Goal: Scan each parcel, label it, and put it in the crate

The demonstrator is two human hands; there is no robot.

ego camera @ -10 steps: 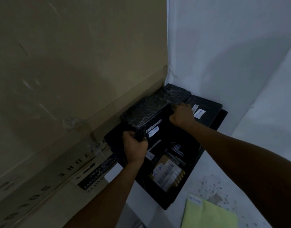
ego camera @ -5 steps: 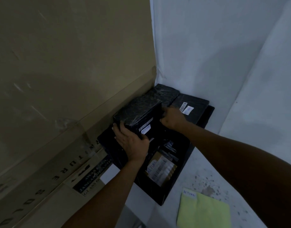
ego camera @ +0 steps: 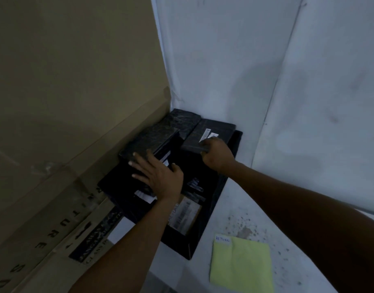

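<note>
The black-wrapped parcel (ego camera: 149, 140) lies at the crate's (ego camera: 215, 199) far left, against the cardboard box (ego camera: 65, 123), its long axis running from near left toward the far corner. The left hand (ego camera: 158, 176) rests flat on its near end, fingers straight and spread. The right hand (ego camera: 217, 154) is curled round the near edge of a second parcel (ego camera: 209, 134), a flat dark one with white labels, lying at the crate's far right. A brown labelled parcel (ego camera: 186, 214) sits lower down in the crate. Just beside the crate on the floor lies a yellow envelope (ego camera: 241, 263)
</note>
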